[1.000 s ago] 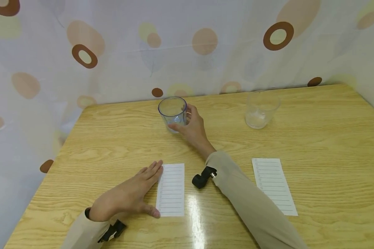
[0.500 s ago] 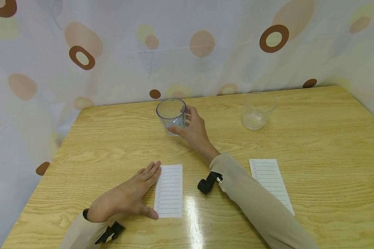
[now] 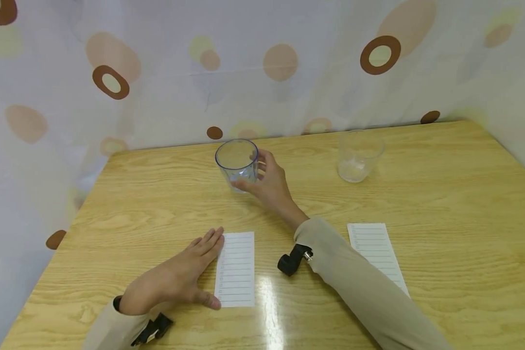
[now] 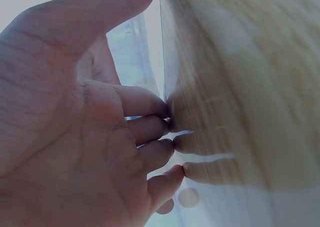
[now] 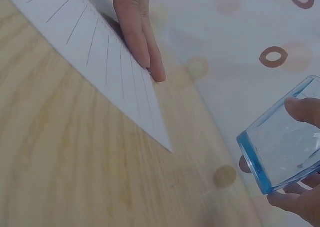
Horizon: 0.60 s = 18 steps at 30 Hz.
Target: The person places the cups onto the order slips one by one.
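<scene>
At the back left of the table, my right hand [image 3: 269, 182] grips a clear drinking glass [image 3: 236, 170] with a blue rim. The thumb lies on its near side and the fingers curl round the right. The right wrist view shows the glass's thick bluish base [image 5: 254, 162] apart from the tabletop. My left hand [image 3: 179, 274] rests on the table with thumb and fingers spread, their tips along the left edge of a lined paper sheet [image 3: 238, 270]. In the left wrist view the fingertips [image 4: 167, 187] touch the glossy tabletop.
Farther right stands a second clear glass [image 3: 354, 167]. A second lined sheet [image 3: 378, 248] lies in front of it, partly hidden by my right sleeve [image 3: 354, 277]. Behind the wooden table [image 3: 455, 204] hangs a patterned curtain [image 3: 323, 87].
The whole head view has drifted slightly left and down. My right forearm has shifted a little to the right, with the glass still in my hand. My left hand stays at the sheet.
</scene>
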Motion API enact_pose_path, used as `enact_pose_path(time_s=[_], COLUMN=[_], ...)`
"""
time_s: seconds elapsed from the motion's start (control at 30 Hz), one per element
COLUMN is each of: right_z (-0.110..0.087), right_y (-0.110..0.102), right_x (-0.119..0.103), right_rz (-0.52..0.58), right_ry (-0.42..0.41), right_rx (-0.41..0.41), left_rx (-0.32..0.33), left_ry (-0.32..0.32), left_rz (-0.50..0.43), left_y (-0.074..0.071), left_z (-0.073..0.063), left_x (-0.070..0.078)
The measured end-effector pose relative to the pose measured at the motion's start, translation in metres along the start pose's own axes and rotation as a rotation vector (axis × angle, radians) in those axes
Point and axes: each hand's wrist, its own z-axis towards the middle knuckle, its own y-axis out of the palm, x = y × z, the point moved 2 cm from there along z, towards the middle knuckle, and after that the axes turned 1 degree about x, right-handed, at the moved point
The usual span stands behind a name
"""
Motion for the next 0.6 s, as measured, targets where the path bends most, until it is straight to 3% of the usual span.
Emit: enact_pose_path(time_s=[0.6], right_z=[-0.017], right_y=[0.006], right_x=[-0.005], right_rz=[0.004], right_ry=[-0.033], right_rx=[-0.040], left_rx=[0.014], left_ry=[0.009], left_rz=[-0.020], left_y=[0.002], left_z=[0.000], left_x=[-0.001])
